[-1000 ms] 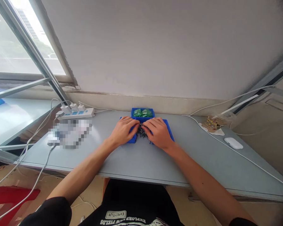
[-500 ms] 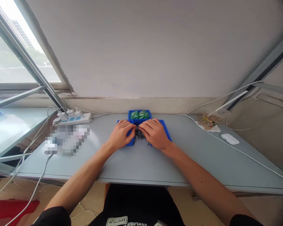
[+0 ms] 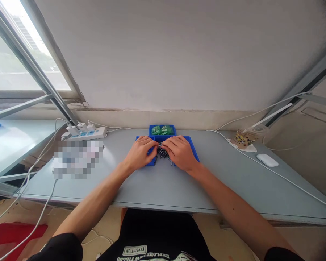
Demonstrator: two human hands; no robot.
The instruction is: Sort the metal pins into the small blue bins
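My left hand (image 3: 141,153) and my right hand (image 3: 180,153) meet fingertip to fingertip over a pile of small dark and silvery screws (image 3: 163,153). Between their pinched fingers runs a thin metal screw (image 3: 159,145), mostly covered by the fingertips. A blue bin (image 3: 151,162) lies partly under my left hand, and another blue bin (image 3: 194,152) shows beyond my right hand. Behind them, a blue tray (image 3: 174,132) holds green plastic packets (image 3: 162,129). The bins' insides are largely hidden by my hands.
A white power strip (image 3: 93,133) with plugs stands at the back left, near a blurred-out patch. On the right are a white earbud case (image 3: 267,160), a clear cup (image 3: 256,132) on brown paper, and a white cable (image 3: 243,156) crossing the grey table (image 3: 163,188).
Both hands keep their pinch over the pile, with only slight finger movement. The whole view has shifted a little.
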